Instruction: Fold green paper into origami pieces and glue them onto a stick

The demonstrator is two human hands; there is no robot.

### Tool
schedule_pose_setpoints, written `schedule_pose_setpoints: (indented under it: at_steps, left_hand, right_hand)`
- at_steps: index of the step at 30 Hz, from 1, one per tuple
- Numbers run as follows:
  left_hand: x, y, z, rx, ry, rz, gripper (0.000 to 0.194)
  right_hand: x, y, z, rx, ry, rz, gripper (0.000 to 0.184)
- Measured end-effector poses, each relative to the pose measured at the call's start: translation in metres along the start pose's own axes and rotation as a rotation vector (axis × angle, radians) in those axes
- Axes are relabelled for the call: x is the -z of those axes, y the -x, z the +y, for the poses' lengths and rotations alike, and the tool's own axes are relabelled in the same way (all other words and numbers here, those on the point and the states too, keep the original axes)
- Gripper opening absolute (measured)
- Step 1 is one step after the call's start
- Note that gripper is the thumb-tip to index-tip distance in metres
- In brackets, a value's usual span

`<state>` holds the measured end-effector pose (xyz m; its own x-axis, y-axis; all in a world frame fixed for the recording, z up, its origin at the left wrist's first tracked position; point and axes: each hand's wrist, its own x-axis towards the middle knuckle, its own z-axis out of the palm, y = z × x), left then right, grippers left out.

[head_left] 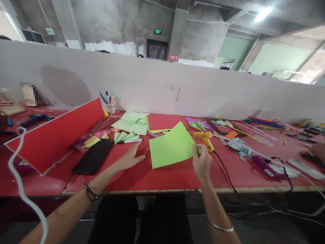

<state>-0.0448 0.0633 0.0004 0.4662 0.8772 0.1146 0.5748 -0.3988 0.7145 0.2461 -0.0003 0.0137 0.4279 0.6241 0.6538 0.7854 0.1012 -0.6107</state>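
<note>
My right hand (pixel 202 161) pinches the right edge of a bright green sheet of paper (pixel 172 146), which is tilted a little above the red table. Fingers stretched out, my left hand (pixel 130 157) hovers left of the sheet with nothing in it. Just beyond that hand lie a black-and-white marker (pixel 130 141) and several folded green paper cones (pixel 124 136). A yellow glue gun (pixel 205 139) rests right beside my right hand. To the left of my left hand is a black phone (pixel 93 156).
A red board (pixel 61 135) stands slanted at the left. Pale green paper (pixel 134 122) and red paper (pixel 165 121) lie at the back near a pen cup (pixel 110 107). A purple power strip (pixel 268 168) and cords sit at right. Another person's hand (pixel 318 152) shows at the right edge.
</note>
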Motion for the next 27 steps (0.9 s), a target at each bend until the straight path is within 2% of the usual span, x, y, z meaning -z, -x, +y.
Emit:
schedule_pose_setpoints:
  at_steps: [3,4,9,12,15,17,19,21,23,25,27]
  left_hand:
    - [-0.004,0.004,0.008,0.021,-0.057,-0.039,0.073]
    - [-0.007,0.007,0.011,0.016,-0.058,-0.048,0.072]
    - [-0.025,0.023,0.024,-0.007,0.069,-0.119,0.071]
    - [-0.033,0.025,0.03,0.055,0.27,-0.143,0.075]
    - [-0.031,0.021,0.037,0.136,0.525,-0.121,0.076]
    - [-0.027,0.019,0.041,0.184,0.674,-0.091,0.064]
    - [-0.023,0.022,0.043,0.316,0.782,-0.028,0.053]
    - [-0.021,0.026,0.042,0.435,0.836,0.009,0.05]
    - [-0.021,0.031,0.041,0.476,0.829,0.011,0.05]
    - [-0.022,0.034,0.04,0.477,0.793,0.008,0.052]
    - [-0.024,0.034,0.041,0.494,0.765,0.037,0.054]
  right_hand:
    - [0.002,0.006,-0.001,0.009,0.058,0.235,0.031]
    - [0.002,0.005,-0.001,0.002,0.073,0.278,0.032]
    - [0.0,-0.007,-0.007,-0.028,0.03,0.22,0.031]
    - [-0.003,-0.004,-0.009,-0.264,-0.16,0.25,0.03]
    - [-0.008,0.01,-0.014,-0.512,-0.412,0.135,0.03]
    - [-0.013,0.024,-0.017,-0.578,-0.482,0.102,0.029]
    - [-0.017,0.038,-0.021,-0.567,-0.475,0.095,0.029]
    - [-0.019,0.049,-0.026,-0.547,-0.468,0.072,0.028]
    - [-0.02,0.056,-0.032,-0.513,-0.453,0.068,0.025]
    - [-0.02,0.06,-0.039,-0.381,-0.432,0.096,0.018]
    - [-0.02,0.063,-0.049,-0.143,-0.39,0.089,0.01]
